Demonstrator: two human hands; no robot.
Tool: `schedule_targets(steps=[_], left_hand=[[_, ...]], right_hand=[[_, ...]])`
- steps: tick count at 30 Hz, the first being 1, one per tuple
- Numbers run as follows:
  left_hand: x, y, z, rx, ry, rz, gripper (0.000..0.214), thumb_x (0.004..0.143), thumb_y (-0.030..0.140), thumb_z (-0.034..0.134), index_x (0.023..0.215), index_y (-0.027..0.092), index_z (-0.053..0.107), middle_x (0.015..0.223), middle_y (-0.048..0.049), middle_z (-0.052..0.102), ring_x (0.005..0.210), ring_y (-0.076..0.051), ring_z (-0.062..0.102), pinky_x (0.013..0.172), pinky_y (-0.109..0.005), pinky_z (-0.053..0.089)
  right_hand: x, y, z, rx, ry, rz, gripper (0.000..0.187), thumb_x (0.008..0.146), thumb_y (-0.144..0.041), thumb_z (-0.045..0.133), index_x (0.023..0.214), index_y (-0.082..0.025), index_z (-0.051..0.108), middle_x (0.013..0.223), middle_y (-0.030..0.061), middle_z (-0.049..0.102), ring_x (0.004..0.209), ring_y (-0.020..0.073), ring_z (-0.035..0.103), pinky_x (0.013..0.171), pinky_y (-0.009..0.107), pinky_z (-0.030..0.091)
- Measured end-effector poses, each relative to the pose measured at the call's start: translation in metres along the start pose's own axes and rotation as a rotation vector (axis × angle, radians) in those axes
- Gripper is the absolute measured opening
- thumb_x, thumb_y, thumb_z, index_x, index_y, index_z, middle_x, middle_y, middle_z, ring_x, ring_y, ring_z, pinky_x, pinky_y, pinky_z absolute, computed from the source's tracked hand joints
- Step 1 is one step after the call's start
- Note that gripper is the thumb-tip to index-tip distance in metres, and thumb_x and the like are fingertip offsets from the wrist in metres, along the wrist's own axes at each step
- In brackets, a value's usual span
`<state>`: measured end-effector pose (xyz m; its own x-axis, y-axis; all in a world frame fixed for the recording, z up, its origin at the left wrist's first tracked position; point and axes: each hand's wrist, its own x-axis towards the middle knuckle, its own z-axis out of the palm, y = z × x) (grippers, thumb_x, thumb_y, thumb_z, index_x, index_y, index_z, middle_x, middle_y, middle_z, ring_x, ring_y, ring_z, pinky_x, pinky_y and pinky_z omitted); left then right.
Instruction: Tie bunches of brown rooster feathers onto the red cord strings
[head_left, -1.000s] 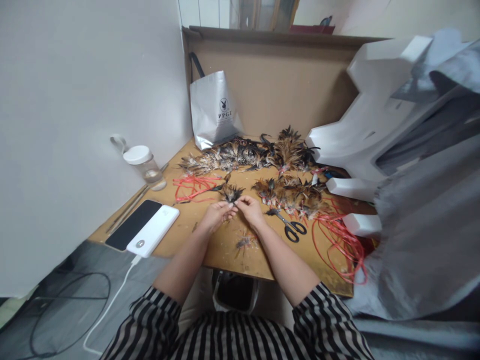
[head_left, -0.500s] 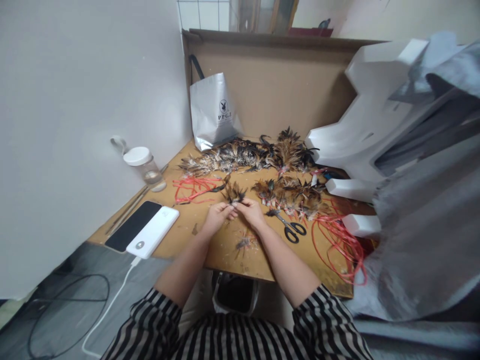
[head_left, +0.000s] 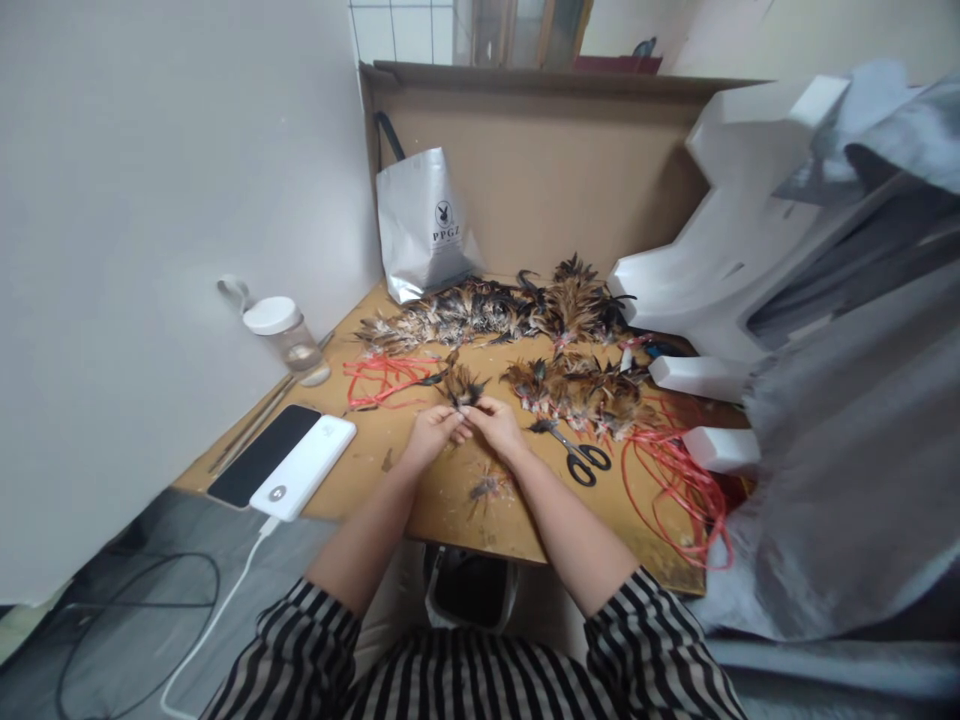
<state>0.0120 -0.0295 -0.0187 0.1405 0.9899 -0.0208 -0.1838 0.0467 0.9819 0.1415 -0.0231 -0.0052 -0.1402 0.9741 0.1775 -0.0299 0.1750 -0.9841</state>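
A small bunch of brown and black feathers [head_left: 463, 384] stands fanned upward between my hands. My left hand [head_left: 436, 432] pinches its base from the left, and my right hand [head_left: 493, 424] closes on it from the right, with the fingertips meeting. The fingers hide the lower ends of the feathers. Black-handled scissors [head_left: 581, 458] lie just right of my right hand, a dark tuft by their tips. Below my hands some feather scraps [head_left: 489, 486] are scattered. Red strips [head_left: 382, 380] lie beyond my left hand.
Feather bunches [head_left: 577, 390] lie right, with a longer feather row [head_left: 480, 310] behind. More red strips [head_left: 686, 490] hang over the right edge. A silver bag [head_left: 420, 230], lidded jar [head_left: 289, 335], phone [head_left: 262, 455], white power bank [head_left: 304, 470] and white foam piece [head_left: 697, 250] surround the wooden table [head_left: 442, 510].
The hands stay together on the feather bunch, with only a slight shift of the fingers. The whole view has moved a little; the other things lie as before.
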Motion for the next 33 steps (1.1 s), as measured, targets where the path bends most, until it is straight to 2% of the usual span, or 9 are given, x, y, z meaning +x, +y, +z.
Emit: schedule_targets(steps=[3, 7, 12, 18, 26, 30, 33], left_hand=[[0.0, 0.002, -0.002, -0.119, 0.023, -0.04, 0.024, 0.061, 0.033, 0.068, 0.067, 0.011, 0.061, 0.059, -0.0046, 0.064, 0.049, -0.01, 0.056, 0.05, -0.022, 0.043], [0.0, 0.003, -0.006, -0.252, -0.04, -0.085, 0.025, 0.064, 0.031, 0.067, 0.078, 0.011, 0.065, 0.077, -0.0079, 0.067, 0.063, -0.012, 0.06, 0.059, -0.023, 0.046], [-0.001, 0.002, -0.009, -0.302, -0.102, -0.073, 0.024, 0.065, 0.028, 0.067, 0.081, 0.01, 0.067, 0.082, -0.0108, 0.068, 0.075, -0.017, 0.062, 0.072, -0.029, 0.046], [-0.003, 0.004, -0.005, -0.326, -0.113, -0.073, 0.019, 0.063, 0.026, 0.069, 0.073, 0.011, 0.067, 0.078, -0.0086, 0.068, 0.074, -0.016, 0.062, 0.076, -0.029, 0.046], [-0.003, 0.005, -0.004, -0.275, -0.078, -0.063, 0.026, 0.062, 0.031, 0.069, 0.075, 0.009, 0.066, 0.078, -0.0094, 0.067, 0.074, -0.016, 0.061, 0.074, -0.029, 0.046], [-0.002, 0.008, -0.006, -0.298, -0.007, -0.021, 0.026, 0.064, 0.032, 0.067, 0.079, 0.01, 0.066, 0.083, -0.0103, 0.067, 0.076, -0.016, 0.061, 0.073, -0.027, 0.045], [-0.003, 0.013, -0.009, -0.422, 0.026, -0.016, 0.022, 0.067, 0.028, 0.066, 0.081, 0.011, 0.063, 0.086, -0.0099, 0.066, 0.079, -0.015, 0.061, 0.071, -0.026, 0.045]], right_hand=[[-0.001, 0.0, 0.0, -0.172, -0.018, -0.11, 0.02, 0.065, -0.031, 0.062, 0.076, -0.014, 0.061, 0.067, -0.0005, 0.058, 0.061, 0.0111, 0.051, 0.059, 0.022, 0.041], [-0.003, -0.004, -0.002, -0.416, -0.054, -0.297, 0.028, 0.065, -0.024, 0.062, 0.092, -0.016, 0.06, 0.086, 0.0039, 0.06, 0.078, 0.0142, 0.055, 0.073, 0.026, 0.043], [-0.007, -0.01, -0.004, -0.665, -0.081, -0.423, 0.025, 0.072, -0.021, 0.056, 0.096, -0.018, 0.058, 0.088, 0.0054, 0.06, 0.082, 0.0154, 0.054, 0.074, 0.026, 0.042], [-0.011, -0.012, -0.004, -0.871, -0.041, -0.447, 0.015, 0.079, -0.024, 0.048, 0.088, -0.018, 0.058, 0.081, 0.0051, 0.059, 0.077, 0.015, 0.053, 0.07, 0.025, 0.04], [-0.01, -0.013, -0.005, -0.856, -0.028, -0.404, 0.018, 0.078, -0.027, 0.05, 0.09, -0.018, 0.06, 0.081, 0.0051, 0.06, 0.076, 0.0149, 0.054, 0.069, 0.024, 0.04], [-0.01, -0.014, -0.005, -0.674, -0.018, -0.342, 0.028, 0.075, -0.029, 0.054, 0.101, -0.019, 0.059, 0.093, 0.006, 0.062, 0.08, 0.0152, 0.056, 0.074, 0.027, 0.042], [-0.006, -0.015, -0.005, -0.477, 0.043, -0.258, 0.032, 0.072, -0.035, 0.056, 0.1, -0.018, 0.06, 0.091, 0.0065, 0.064, 0.076, 0.0154, 0.057, 0.073, 0.03, 0.044]])
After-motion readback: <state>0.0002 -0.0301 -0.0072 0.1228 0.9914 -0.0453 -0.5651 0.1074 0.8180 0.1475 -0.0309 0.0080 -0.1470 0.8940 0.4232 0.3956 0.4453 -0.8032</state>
